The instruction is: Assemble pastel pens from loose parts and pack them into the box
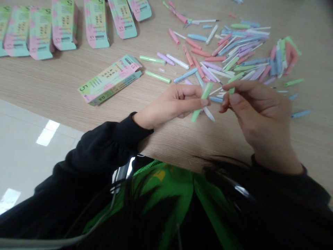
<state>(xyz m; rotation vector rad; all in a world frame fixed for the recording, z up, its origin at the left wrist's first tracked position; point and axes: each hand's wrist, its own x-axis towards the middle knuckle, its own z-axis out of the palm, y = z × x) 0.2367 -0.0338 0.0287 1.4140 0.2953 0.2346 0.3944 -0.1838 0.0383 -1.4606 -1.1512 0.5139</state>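
Observation:
My left hand (173,104) is closed around a light green pen barrel (201,101), pinched between thumb and fingers and slanting down to the left. A white refill tip (209,114) pokes out below it. My right hand (257,114) pinches a small green cap (231,91) just right of the barrel's top end. Both hands hover over the wooden table (52,80), close to a heap of pastel pen parts (234,52).
An open pastel pen box (110,80) lies flat left of the hands. Several more boxes (65,26) stand along the far edge. Loose green, pink, blue and purple barrels scatter across the table's right. A pale floor (31,139) shows at the left.

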